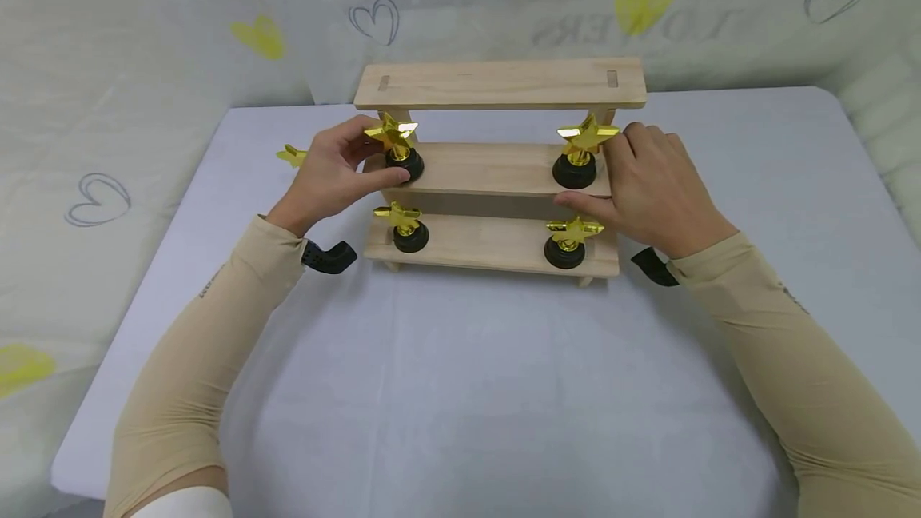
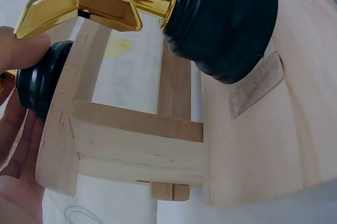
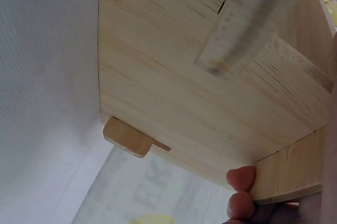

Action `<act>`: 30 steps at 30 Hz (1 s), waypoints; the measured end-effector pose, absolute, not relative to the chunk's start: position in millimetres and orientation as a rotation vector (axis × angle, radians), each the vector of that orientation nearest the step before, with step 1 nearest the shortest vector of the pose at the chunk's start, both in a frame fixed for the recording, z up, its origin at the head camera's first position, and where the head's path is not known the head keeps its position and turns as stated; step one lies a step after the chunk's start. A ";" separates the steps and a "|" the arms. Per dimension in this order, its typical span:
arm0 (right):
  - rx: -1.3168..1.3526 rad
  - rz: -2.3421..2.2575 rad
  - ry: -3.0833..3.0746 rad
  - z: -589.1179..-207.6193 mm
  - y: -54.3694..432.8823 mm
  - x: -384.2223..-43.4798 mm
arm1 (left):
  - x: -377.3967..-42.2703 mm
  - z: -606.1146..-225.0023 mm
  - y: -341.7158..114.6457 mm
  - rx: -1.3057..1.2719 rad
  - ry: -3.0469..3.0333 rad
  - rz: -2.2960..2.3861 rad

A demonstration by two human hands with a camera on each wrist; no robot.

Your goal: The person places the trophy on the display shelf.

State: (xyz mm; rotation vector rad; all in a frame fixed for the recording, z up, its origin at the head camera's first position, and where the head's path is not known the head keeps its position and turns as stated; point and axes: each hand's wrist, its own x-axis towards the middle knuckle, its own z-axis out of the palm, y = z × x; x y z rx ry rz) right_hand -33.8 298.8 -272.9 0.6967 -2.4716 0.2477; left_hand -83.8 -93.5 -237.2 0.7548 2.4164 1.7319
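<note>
A wooden three-tier rack (image 1: 482, 166) stands on the table. My left hand (image 1: 327, 174) pinches the upper-left gold star trophy (image 1: 392, 133) at the left end of the middle tier, its thumb across the black base (image 2: 45, 84). At the rack's right side, my right hand (image 1: 658, 186) grips the wood, thumb below the middle board's front edge and fingertips (image 3: 241, 203) curled over a board. Beside it, another star trophy (image 1: 586, 138) stands on the middle tier. Below, a left trophy (image 1: 410, 237) and a right trophy (image 1: 566, 250) stand on the bottom tier.
Part of a gold star (image 1: 291, 155) shows behind my left hand, its lower part hidden. The rack's top board (image 1: 496, 82) bears nothing. A white table (image 1: 460, 390) lies beneath, with a printed cloth (image 1: 468, 14) at the back.
</note>
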 end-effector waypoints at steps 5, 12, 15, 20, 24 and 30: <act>0.723 0.254 -2.444 -273.3 297.3 -33.7 | -82.9 -239.0 -92.1 0.741 2.406 1.719; 0.731 0.253 -2.438 -274.0 296.2 -34.0 | -86.0 -242.3 -91.4 0.713 2.388 1.724; 0.732 0.255 -2.438 -274.3 296.3 -34.0 | -87.3 -243.7 -91.3 0.701 2.412 1.698; 0.732 0.259 -2.433 -274.7 296.8 -34.4 | -88.7 -245.1 -91.4 0.686 2.434 1.677; 0.742 0.267 -2.439 -275.6 296.0 -36.2 | -88.5 -246.6 -92.5 0.682 2.440 1.680; 0.752 0.279 -2.445 -278.2 294.4 -39.4 | -86.7 -247.8 -97.7 0.684 2.452 1.677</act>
